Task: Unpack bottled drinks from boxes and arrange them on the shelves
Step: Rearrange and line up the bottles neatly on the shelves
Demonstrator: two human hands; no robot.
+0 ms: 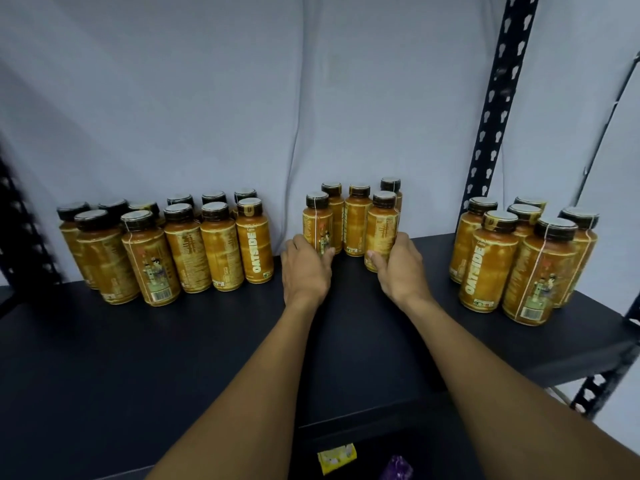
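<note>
Matte black board forms the shelf. It is backed by creased grey cloth and carried on a slotted black upright at one o'clock.

Head view. Three groups of bottles stand upright along the rear of the shelf, with bare board between them:
- the left group at ten o'clock
- the middle group at twelve
- the right group at two

All the bottles are alike: round-shouldered cylinders with glossy amber-yellow labels and dark screw caps with pale tops.

The left grip, a bare hand, is wrapped low round the front-left bottle of the middle group, thumb across the label. The right grip likewise closes round the base of the front-right bottle, thumb on its front face. Both bottles appear to rest on the board.

Judgement: a low hold from either flank suits sliding or squaring the cluster without tipping the tall bodies. The slick labels could slip under a light hold.

At six o'clock, below the shelf edge, a yellow packet and a purple item show. What they are cannot be told.
</note>
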